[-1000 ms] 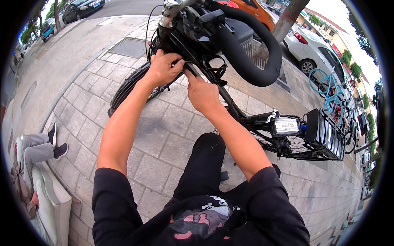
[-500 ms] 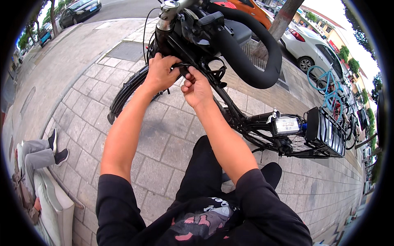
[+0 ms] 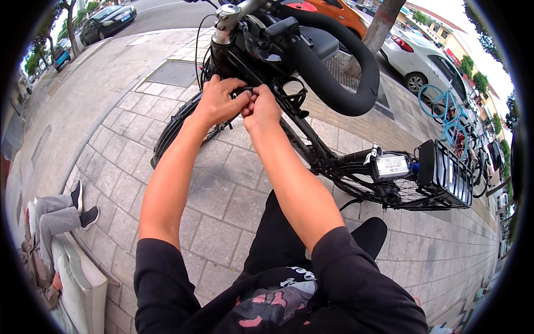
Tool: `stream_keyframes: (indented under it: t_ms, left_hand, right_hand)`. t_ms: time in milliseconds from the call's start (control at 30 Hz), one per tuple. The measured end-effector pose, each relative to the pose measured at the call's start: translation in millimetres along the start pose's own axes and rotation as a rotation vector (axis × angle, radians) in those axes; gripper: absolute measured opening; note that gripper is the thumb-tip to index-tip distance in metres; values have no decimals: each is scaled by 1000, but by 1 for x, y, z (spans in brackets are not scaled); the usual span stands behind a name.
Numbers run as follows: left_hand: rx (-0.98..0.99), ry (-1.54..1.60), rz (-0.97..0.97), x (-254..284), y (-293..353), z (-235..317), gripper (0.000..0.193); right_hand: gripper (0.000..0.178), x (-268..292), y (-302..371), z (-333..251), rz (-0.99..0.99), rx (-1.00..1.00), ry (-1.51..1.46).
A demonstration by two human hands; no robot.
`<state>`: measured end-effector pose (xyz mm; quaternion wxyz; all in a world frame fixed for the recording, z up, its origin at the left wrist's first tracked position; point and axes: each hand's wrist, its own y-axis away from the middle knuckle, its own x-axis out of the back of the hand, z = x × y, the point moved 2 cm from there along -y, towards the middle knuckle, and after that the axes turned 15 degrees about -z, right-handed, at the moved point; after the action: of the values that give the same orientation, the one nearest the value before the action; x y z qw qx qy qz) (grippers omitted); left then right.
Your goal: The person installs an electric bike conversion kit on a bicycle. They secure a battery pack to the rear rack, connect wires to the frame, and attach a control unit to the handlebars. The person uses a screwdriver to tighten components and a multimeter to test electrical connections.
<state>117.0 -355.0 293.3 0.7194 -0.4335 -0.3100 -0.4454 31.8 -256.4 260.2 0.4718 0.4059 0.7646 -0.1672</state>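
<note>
A black bicycle point(image 3: 301, 149) stands in front of me, its front wheel point(image 3: 168, 129) to the left and its padded black handlebar point(image 3: 364, 67) at the upper right. Just below the steering tube, my left hand point(image 3: 220, 101) is closed, pinching a thin black cable point(image 3: 240, 89) against the frame. My right hand point(image 3: 262, 110) is closed too, its curled fingers meeting the left thumb at the cable's other end. The fingers cover most of what they grip. Beside my right hand is an empty black bottle cage point(image 3: 293, 92).
A silver box point(image 3: 391, 166) and a black rack point(image 3: 446, 175) sit toward the bicycle's rear. At the lower left a person sits on a pale seat point(image 3: 92, 292), legs stretched out. A tree trunk point(image 3: 384, 25), parked cars and a light-blue bicycle point(image 3: 445, 111) line the kerb.
My right hand has moved slightly left and its fingers have drawn in against the left thumb. The left hand stays at the same spot; the view has shifted a little.
</note>
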Motion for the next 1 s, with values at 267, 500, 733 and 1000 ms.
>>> stream_keyframes:
  t_ms: [267,500,733,1000]
  left_hand:
    - [-27,67,-16,2,-7,-8,26]
    - [55,37,-32,-1,-14,-9,30]
    - [60,71,-50,1,-16,-6,32]
    - [55,96,-60,-3,-19,-12,32]
  right_hand:
    - [14,22,8,-1,-146,-13,88]
    - [12,42,7,-5,-396,-83,78]
    - [11,47,4,-1,-518,-142,-41]
    - [12,47,5,-1,-500,-121,-10]
